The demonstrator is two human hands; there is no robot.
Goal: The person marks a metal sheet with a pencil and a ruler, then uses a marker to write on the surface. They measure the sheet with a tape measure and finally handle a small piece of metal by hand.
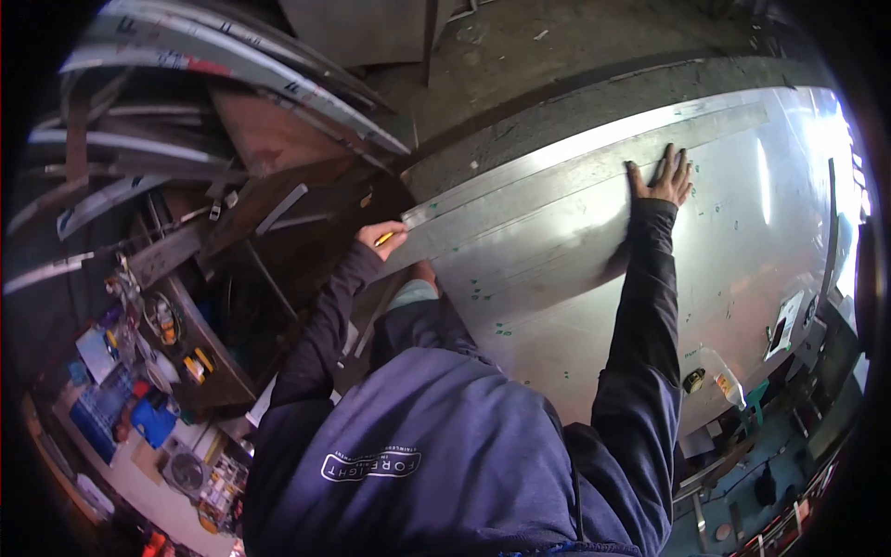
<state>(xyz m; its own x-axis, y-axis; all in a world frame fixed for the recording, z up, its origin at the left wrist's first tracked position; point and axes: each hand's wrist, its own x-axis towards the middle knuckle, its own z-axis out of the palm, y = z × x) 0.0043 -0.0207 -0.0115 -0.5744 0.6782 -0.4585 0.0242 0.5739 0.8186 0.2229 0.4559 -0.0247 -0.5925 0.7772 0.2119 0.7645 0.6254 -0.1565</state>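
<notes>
My left hand (382, 238) is at the left end of a large shiny metal sheet (557, 325), its fingers closed on a yellow pencil-like tool (383, 239). A long flat metal strip (548, 184) lies along the sheet's far edge. Further right, my right hand (664, 181) rests palm down with its fingers spread, fingertips at the strip. Small green marks dot the sheet around and below the strip.
A tape measure (693, 379), a clear bottle (729, 382) and a white card-like item (785, 320) lie at the sheet's lower right. Metal lengths (232, 56) fill the upper left. A cluttered bench (172, 408) stands lower left.
</notes>
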